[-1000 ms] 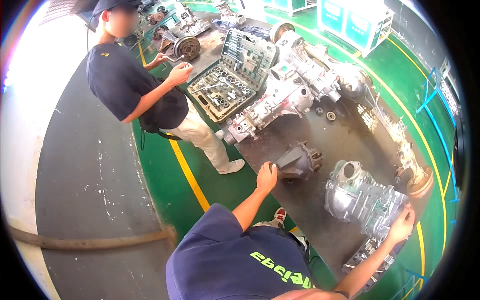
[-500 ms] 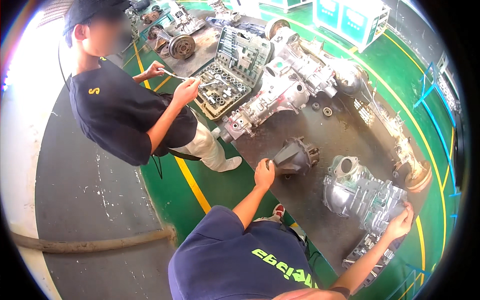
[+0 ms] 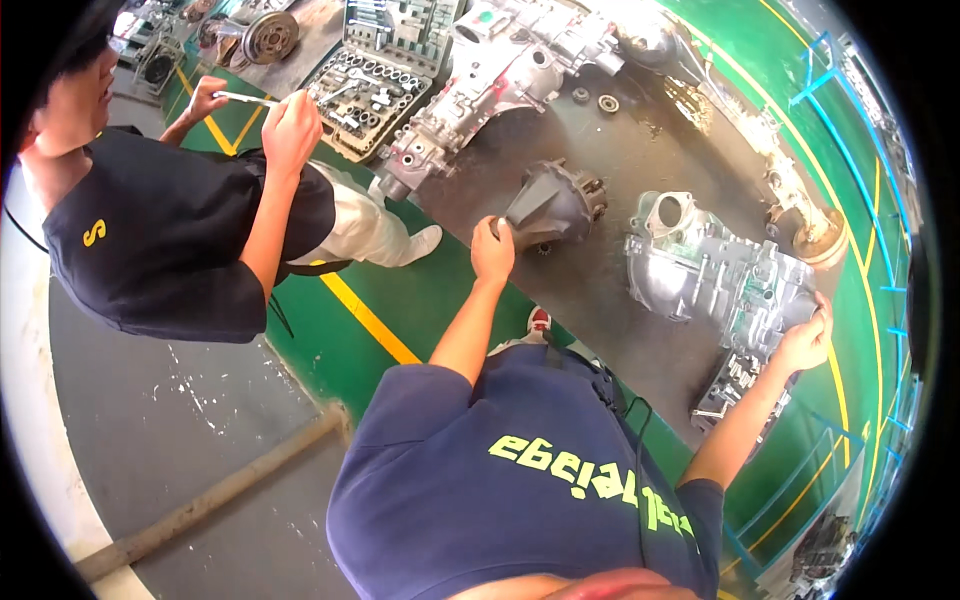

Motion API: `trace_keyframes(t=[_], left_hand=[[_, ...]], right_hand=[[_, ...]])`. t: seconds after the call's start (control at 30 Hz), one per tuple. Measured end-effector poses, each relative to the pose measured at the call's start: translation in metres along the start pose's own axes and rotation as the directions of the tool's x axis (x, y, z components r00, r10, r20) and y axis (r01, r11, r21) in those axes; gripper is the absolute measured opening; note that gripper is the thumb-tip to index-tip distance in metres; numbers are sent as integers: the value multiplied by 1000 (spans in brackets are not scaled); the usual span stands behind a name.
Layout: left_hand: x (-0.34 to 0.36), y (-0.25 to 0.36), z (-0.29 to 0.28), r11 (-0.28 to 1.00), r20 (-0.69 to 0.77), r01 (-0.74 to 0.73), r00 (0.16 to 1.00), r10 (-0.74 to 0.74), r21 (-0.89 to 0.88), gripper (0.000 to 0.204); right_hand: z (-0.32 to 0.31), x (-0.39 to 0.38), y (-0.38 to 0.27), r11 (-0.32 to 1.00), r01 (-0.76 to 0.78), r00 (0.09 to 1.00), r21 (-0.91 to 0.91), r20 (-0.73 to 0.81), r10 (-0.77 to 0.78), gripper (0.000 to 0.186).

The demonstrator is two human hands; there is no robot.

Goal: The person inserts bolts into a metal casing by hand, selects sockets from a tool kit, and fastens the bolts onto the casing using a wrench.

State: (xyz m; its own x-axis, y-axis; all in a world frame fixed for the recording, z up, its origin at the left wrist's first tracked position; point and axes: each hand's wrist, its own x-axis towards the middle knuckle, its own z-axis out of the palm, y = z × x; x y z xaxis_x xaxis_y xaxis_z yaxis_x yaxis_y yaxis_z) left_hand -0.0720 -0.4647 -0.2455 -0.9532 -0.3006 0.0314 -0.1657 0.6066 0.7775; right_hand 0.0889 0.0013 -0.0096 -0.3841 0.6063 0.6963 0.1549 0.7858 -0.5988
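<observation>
My left hand [image 3: 492,248] is closed on the narrow end of a dark grey cast differential housing [image 3: 550,205] lying on the metal bench. At the right edge of the bench, my right hand [image 3: 806,340] grips the end of a silver gearbox casing [image 3: 700,270], which has a round flanged opening at its upper left. A smaller block of metal parts [image 3: 727,395] lies below that casing, partly behind my right arm.
A co-worker [image 3: 180,240] at the left holds a metal tool [image 3: 245,97]. The bench [image 3: 630,375] also carries an open socket case [image 3: 360,105], pinkish gearboxes [image 3: 470,90], a long axle [image 3: 770,150] and drum assembly [image 3: 260,38]. Blue rails [image 3: 860,120] run along the right.
The camera view has shifted, moving the bench and both my hands upward in the picture. The co-worker appears farther left and larger. My hands stay on the same two castings.
</observation>
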Motion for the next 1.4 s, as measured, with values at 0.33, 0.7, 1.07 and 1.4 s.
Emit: trace_keyframes(t=[0.33,0.7,1.07,1.4], left_hand=[[1,-14,4,994,-5,-70,997,71,86,38],[2,-8,12,987,-111,-103,987,117,125,35],[-9,-10,6,998,-41,-53,998,54,15,40],[-94,-57,31,971,383,-136,922,52,196,46]], right_hand=[[7,-2,-6,999,-16,998,34,-57,18,27],[4,-2,-8,997,-65,996,35,-62,67,32],[-2,-5,-12,998,-8,997,60,-82,12,27],[9,-3,0,979,-46,987,200,-141,75,27]])
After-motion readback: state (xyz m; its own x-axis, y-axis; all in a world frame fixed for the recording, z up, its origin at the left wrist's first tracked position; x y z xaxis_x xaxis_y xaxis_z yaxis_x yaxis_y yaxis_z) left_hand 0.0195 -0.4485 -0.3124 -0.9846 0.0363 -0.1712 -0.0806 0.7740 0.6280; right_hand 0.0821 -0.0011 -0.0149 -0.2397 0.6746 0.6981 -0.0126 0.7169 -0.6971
